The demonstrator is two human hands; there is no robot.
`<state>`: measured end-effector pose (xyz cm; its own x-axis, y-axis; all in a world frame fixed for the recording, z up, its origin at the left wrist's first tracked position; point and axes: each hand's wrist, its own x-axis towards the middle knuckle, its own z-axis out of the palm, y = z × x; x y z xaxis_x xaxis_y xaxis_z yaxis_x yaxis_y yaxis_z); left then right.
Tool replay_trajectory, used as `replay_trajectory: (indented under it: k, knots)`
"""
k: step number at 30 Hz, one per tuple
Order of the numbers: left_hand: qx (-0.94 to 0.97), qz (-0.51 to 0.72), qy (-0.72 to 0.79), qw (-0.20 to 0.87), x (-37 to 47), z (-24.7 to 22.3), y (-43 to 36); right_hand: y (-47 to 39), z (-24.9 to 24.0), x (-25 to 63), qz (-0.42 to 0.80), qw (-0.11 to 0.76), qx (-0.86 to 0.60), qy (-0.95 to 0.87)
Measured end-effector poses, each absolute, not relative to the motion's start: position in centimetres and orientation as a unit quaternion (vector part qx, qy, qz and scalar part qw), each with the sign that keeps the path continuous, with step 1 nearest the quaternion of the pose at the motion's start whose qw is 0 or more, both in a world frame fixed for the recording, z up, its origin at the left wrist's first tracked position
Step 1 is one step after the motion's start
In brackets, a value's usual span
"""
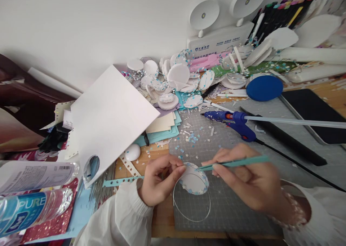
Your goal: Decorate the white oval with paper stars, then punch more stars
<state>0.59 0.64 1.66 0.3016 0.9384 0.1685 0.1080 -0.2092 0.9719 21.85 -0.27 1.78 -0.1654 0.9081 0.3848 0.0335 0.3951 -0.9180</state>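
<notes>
Disc [192, 184] held over the mat [232, 211]; the left hand [161, 179] pinches its upper left edge between thumb and finger; the right hand [244, 181] grips tweezers [243, 161], their tips at the rim, too fine to tell if they hold anything; the hands are apart, one each side; blue and white bits [201, 191] line most of the rim in view, so the edging looks well along, any gaps under the fingers being hidden; the middle is bare; a thin hoop [192, 221] overlaps the disc, joined or not I cannot tell; loose bits [192, 138] lie on the mat near the glue gun [231, 120]; in the pile [178, 74] behind, some edges are trimmed, others look plain
</notes>
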Motion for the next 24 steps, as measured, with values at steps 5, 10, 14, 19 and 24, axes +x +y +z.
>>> replay_trajectory:
  k: [5, 10, 14, 19, 24]
  knots:
    - [0.639, 0.432, 0.400, 0.495, 0.6, 1.9, 0.6, 0.6, 1.5, 21.6, 0.629, 0.486, -0.420, -0.438]
    - [0.620, 0.424, 0.404, 0.522, 0.6, 1.7, 0.5, 1.4, 1.6, 21.6, 0.734, 0.426, -0.415, -0.329]
    - [0.602, 0.398, 0.409, 0.558, 0.7, 1.7, 0.7, 1.4, 1.9, 21.5, 0.754, 0.401, -0.418, -0.309]
    - [0.634, 0.364, 0.397, 0.554, 0.5, 1.8, 0.9, 1.4, 2.3, 21.2, 0.747, 0.404, -0.412, -0.331]
    - [0.639, 0.384, 0.403, 0.531, 0.5, 2.1, 0.8, 1.3, 2.4, 21.2, 0.748, 0.402, -0.406, -0.338]
